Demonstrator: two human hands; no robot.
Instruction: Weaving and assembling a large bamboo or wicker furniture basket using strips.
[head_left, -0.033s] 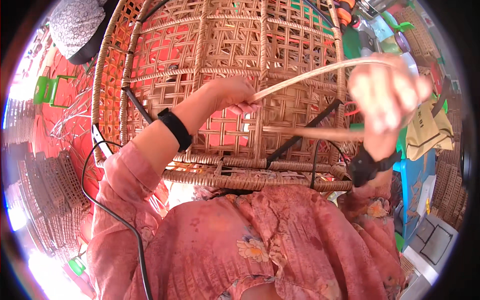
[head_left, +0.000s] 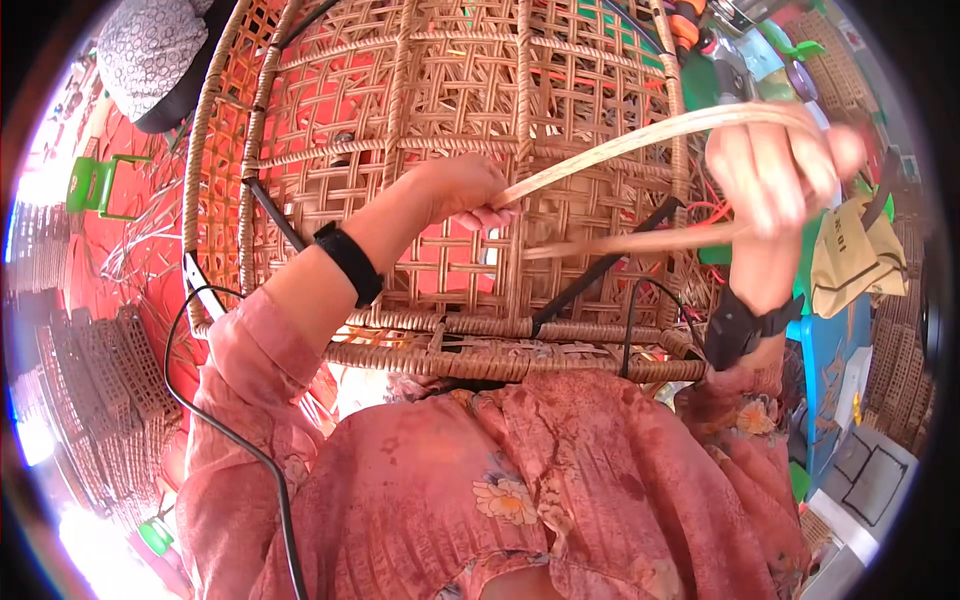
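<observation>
Pale cane-like strip (head_left: 640, 145) arched above the brown woven panel (head_left: 525, 90), between both hands. The left hand (head_left: 470, 190) gripped it near the panel's middle. The right hand (head_left: 768, 178), partly blurred, had fingers curled around it beyond the panel's right edge; a lower length ran back leftward.

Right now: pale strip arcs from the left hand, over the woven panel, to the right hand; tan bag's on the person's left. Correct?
Not the bag's side: the tan bag is on the person's right, as the head view shows. The rest stands: the pale strip arcs from the left hand, over the woven panel, to the right hand.
</observation>
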